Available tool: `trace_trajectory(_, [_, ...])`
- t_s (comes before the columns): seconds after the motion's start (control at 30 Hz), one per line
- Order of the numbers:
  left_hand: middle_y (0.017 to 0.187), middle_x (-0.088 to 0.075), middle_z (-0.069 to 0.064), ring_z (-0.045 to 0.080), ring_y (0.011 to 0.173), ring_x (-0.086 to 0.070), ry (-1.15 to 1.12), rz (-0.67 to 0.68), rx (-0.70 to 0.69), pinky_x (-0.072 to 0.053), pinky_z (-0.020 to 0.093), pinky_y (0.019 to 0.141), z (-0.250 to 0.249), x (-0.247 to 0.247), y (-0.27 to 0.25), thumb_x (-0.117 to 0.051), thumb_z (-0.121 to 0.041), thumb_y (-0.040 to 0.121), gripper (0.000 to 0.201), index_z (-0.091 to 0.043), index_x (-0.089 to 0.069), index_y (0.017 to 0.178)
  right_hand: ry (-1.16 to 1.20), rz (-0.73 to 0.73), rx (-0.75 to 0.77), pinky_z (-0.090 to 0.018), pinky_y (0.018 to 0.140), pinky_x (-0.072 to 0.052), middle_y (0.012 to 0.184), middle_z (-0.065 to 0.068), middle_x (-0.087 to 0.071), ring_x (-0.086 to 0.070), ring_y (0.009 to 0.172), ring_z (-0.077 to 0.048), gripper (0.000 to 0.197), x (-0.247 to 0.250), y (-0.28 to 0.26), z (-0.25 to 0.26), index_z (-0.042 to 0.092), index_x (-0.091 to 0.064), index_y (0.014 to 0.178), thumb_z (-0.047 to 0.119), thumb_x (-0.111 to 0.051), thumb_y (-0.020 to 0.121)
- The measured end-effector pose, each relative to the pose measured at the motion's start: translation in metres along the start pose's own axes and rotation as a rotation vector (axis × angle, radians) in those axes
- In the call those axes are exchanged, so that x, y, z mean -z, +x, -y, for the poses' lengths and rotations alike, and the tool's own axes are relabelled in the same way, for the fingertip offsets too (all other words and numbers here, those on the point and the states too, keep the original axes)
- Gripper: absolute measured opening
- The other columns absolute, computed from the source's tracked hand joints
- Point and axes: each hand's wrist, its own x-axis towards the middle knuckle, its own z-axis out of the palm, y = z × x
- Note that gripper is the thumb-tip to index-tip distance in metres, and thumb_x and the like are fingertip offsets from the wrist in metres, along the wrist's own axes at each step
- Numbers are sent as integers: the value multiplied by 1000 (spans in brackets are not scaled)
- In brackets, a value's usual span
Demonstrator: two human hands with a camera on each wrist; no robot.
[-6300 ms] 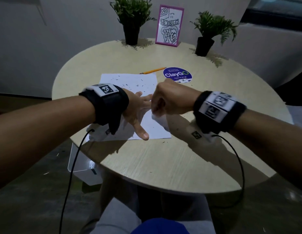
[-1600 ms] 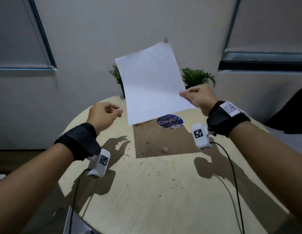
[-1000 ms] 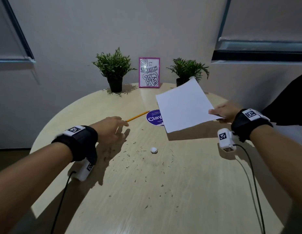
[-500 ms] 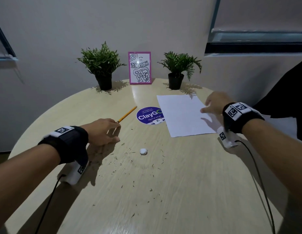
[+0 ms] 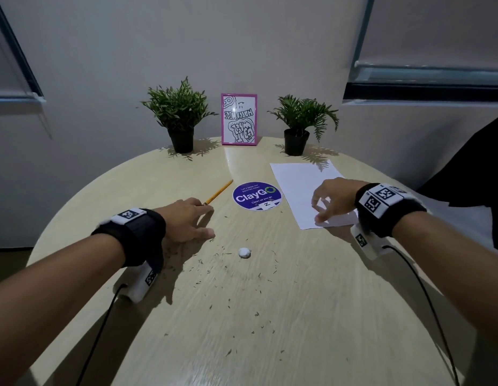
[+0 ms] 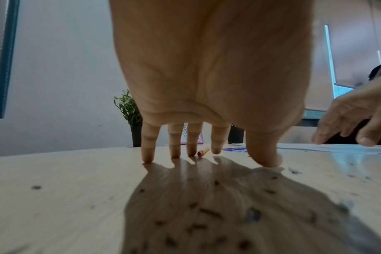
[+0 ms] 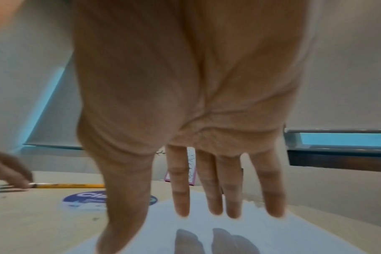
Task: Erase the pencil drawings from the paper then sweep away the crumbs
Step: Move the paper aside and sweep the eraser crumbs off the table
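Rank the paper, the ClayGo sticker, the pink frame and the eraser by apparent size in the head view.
1. paper
2. ClayGo sticker and pink frame: similar, and the frame stands farther back, so unranked
3. eraser

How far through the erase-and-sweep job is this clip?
Erasing looks done: the paper lies blank at the table's right, under the open right hand. Sweeping is only starting: the left hand rests its fingers on the table. Crumbs and the eraser remain.
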Motion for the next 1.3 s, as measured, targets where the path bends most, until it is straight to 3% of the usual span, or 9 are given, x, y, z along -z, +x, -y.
trace_trajectory(0.27, [150, -38, 5, 27, 129, -41, 66, -34, 20, -40, 43, 107, -8, 1, 1, -46, -64, 94, 69, -15, -44, 144, 77, -183, 296, -31, 82, -49, 116, -3, -67, -62, 106, -21, 29, 12, 7, 91, 17, -69, 118, 29, -70, 91])
trace_trajectory(0.47, [146, -41, 3, 24, 127, -46, 32, -27, -55, -41, 40, 105, -11, 5, -5, -57, -65, 89, 73, -16, -46, 143, -24, -236, 359, -38, 92, -50, 132, -7, -59, -56, 120, -27, 45, 23, 31, 161, 22, -54, 141, 21, -61, 97])
trace_trajectory(0.6, [144, -46, 4, 24, 127, -48, 34, 1, -55, -42, 39, 104, -14, 7, -10, -54, -65, 91, 78, -23, -33, 153, -130, -151, 332, -35, 72, -50, 98, -10, -63, -65, 91, -34, 19, 24, 49, 190, 16, -71, 106, 26, -59, 96])
trace_trajectory(0.7, [131, -58, -2, 19, 113, -53, 23, 23, -83, -44, 33, 94, -7, 7, -13, -55, -66, 90, 76, -26, -37, 152, -255, -256, 332, -31, 66, -42, 90, -8, -53, -52, 74, -30, 8, 26, 48, 199, 12, -63, 95, 19, -65, 92])
trace_trajectory(0.87, [119, -66, -6, 13, 96, -53, 58, 65, -81, -43, 27, 86, -9, 7, -17, -64, -66, 84, 76, -29, -45, 147, -304, -295, 267, -34, 68, -42, 108, -16, -63, -57, 81, -33, 11, 27, 47, 183, 6, -61, 105, 11, -60, 95])
trace_trajectory(1.0, [99, -69, -4, 15, 91, -62, 72, 56, -35, -52, 29, 81, -12, 3, -12, -71, -66, 75, 60, -24, -68, 118, -199, -332, 72, -36, 74, -42, 119, -17, -61, -63, 107, -36, 29, 38, 39, 129, 5, -57, 121, 9, -63, 93])
trace_trajectory(1.13, [98, -70, -1, 15, 90, -62, 65, 52, -45, -50, 27, 77, -13, 5, -8, -73, -64, 75, 52, -22, -72, 106, -154, -289, -112, -38, 73, -55, 89, -14, -63, -64, 82, -36, 7, 38, 38, 72, 3, -60, 89, 3, -65, 85])
trace_trajectory(1.2, [96, -71, -1, 15, 89, -62, 59, 52, -41, -48, 26, 74, -12, 6, -7, -75, -65, 73, 55, -21, -73, 106, -155, -251, -130, -38, 69, -57, 70, -8, -54, -58, 70, -32, 29, 29, 42, 57, 10, -46, 69, 6, -71, 81])
trace_trajectory(1.3, [95, -71, -2, 14, 87, -62, 46, 59, -32, -43, 24, 69, -12, 8, -5, -76, -64, 72, 54, -21, -74, 104, -128, -242, -143, -33, 65, -46, 81, -10, -56, -59, 77, -33, 24, 20, 35, 56, 9, -49, 82, 8, -73, 82])
